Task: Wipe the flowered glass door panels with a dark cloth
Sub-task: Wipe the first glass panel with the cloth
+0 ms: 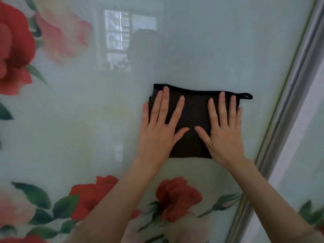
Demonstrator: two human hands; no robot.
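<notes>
Pale green glass door panel (87,111) fills nearly the whole view, glossy, printed with red and pink roses at the left edge and along the bottom. Faint reflection of a window (117,41) shows in the upper middle of the glass; what stands beside it in the reflection is too blurred to make out. Silver metal frame (287,95) runs diagonally down the right side, with a second glass panel (312,163) just beyond it, flowered low down.

Dark cloth (192,116), folded to a rectangle, lies flat against the first panel, right of centre and near the frame, above the lower roses. Small hanging loop sticks out at its upper right corner.

Left hand (159,130) presses flat on the cloth's left part, fingers straight and spread, little finger off the edge on bare glass. Right hand (224,134) presses flat on the right part, fingers straight, thumb angled inward. Thumbs near each other, not touching. Both forearms bare.
</notes>
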